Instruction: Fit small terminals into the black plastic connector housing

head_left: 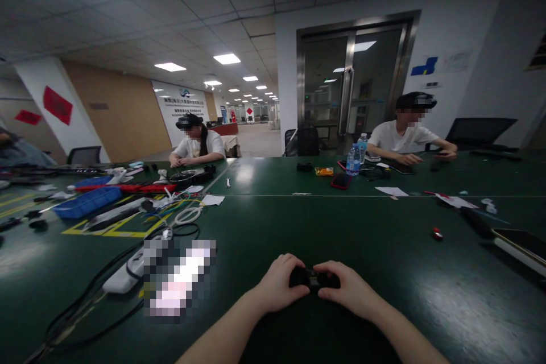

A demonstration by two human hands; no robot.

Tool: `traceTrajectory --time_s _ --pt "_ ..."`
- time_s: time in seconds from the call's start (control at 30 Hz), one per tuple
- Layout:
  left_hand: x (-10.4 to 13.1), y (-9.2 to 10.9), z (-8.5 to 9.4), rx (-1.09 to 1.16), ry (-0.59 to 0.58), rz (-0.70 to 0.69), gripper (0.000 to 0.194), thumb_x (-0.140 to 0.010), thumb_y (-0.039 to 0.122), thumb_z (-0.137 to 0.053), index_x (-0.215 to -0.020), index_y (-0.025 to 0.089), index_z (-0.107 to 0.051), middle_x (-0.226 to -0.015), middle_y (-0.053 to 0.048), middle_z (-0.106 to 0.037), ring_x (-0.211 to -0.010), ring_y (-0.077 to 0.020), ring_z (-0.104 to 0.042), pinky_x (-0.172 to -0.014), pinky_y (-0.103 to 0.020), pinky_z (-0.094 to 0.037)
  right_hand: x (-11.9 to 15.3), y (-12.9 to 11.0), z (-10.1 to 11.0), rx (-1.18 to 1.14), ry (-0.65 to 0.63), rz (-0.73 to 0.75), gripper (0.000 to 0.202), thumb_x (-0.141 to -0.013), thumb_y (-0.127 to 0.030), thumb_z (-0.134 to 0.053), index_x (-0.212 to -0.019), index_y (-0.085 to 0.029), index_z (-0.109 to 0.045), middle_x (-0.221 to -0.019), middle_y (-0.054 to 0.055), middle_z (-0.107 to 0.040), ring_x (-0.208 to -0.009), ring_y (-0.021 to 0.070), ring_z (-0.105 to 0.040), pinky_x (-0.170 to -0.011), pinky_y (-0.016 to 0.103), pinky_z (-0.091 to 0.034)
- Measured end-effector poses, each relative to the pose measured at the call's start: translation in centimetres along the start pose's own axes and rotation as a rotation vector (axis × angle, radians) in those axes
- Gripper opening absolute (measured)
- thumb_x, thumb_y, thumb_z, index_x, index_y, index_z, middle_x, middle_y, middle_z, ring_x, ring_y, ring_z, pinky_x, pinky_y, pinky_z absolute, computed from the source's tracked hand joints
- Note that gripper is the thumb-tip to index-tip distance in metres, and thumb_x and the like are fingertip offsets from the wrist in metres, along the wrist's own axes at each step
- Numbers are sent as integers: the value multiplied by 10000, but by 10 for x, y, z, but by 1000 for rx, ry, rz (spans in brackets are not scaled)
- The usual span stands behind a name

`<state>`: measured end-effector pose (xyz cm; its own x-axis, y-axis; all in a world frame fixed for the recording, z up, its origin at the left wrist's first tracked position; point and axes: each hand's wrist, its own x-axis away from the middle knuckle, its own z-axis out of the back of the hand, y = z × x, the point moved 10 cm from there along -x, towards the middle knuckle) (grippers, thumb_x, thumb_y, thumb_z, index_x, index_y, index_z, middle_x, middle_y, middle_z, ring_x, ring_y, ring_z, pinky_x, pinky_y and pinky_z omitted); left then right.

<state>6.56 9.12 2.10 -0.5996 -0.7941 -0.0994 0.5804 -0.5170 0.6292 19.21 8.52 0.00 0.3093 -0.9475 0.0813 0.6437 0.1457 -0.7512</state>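
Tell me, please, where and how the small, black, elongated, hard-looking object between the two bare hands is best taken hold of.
I would grip the black object by its two ends, left hand from the left, right hand from the right, thumbs on the near side, fingers beyond: it runs crosswise, so each end faces a hand, leaving its middle uncovered.

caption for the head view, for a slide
Left hand and right hand grip a small black object above a green table.
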Motion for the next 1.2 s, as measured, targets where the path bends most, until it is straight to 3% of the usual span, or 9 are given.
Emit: traceTrajectory --time_s 0.1,0.37,0.57,0.87,1.2 --pt "3 -2 -5 -2 3 -27 502 -725 329 -672 -1184 240 -489 -1159 -58 -512 -1060 -240 -450 -914 -356 -363 2 0 1 15 52 14 422 -663 -264 -678 -1080 -243 -612 -1020 34 -615 -966 223 -557 -855 339 -428" --pt "2 -2 -6 23 -21 -14 388 -739 295 -644 -1112 248 -544 -1139 -51 -525 -1049 -245 -461 -918 -378 -347 6 -9 2 8 66 52 456 -660 -223 -676 -1106 -269 -596 -1045 28 -618 -949 215 -557 -849 326 -433" --pt "4 -1 -5 40 -17 -11 515 -753 339 -640 -1233 256 -471 -1154 -66 -514 -1048 -255 -455 -919 -386 -350 5 -9 0 25 65 48 393 -704 -242 -649 -1093 -278 -606 -1050 24 -630 -949 217 -565 -847 327 -436" --pt "2 -2 -5 13 2 -8 412 -724 293 -682 -1111 250 -545 -1108 -46 -515 -1016 -235 -463 -880 -352 -379 6 -13 2 46 86 68 371 -709 -256 -650 -1077 -284 -609 -1059 17 -624 -983 219 -560 -868 342 -428" --pt "4 -1 -6 -8 -30 -19 444 -751 247 -640 -1171 253 -495 -1127 -49 -499 -1037 -230 -461 -921 -363 -361 6 -14 1 73 68 94 347 -730 -260 -636 -1076 -273 -614 -1067 19 -627 -1008 215 -557 -884 337 -416"
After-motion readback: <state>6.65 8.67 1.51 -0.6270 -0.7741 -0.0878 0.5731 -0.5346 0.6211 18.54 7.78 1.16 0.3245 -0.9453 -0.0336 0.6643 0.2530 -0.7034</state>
